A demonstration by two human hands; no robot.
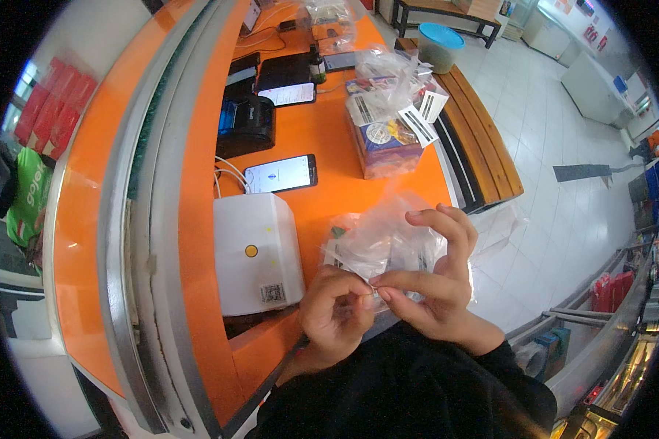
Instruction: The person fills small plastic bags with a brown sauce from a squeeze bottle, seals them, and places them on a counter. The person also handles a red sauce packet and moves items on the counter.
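Note:
A clear plastic bag [388, 227] stands at the near edge of the orange counter, with some printed contents showing dimly through it. My left hand [335, 307] is closed in a pinch on a gathered part of the bag. Against it, my right hand [441, 282] pinches the same spot between thumb and forefinger, its other fingers curled up and apart. The fingertips of both hands nearly meet, and the exact bit of plastic between them is too small to make out. Left of the hands sits a white box-shaped device [260, 245] with a yellow round button.
On the orange counter [311, 179] lie a lit phone [280, 173], another phone [287, 94] and a black printer [245, 124]. Further back, a box in a plastic bag [388, 143] carries paper labels. A blue-lidded tub [441, 47] stands on a wooden ledge [483, 139].

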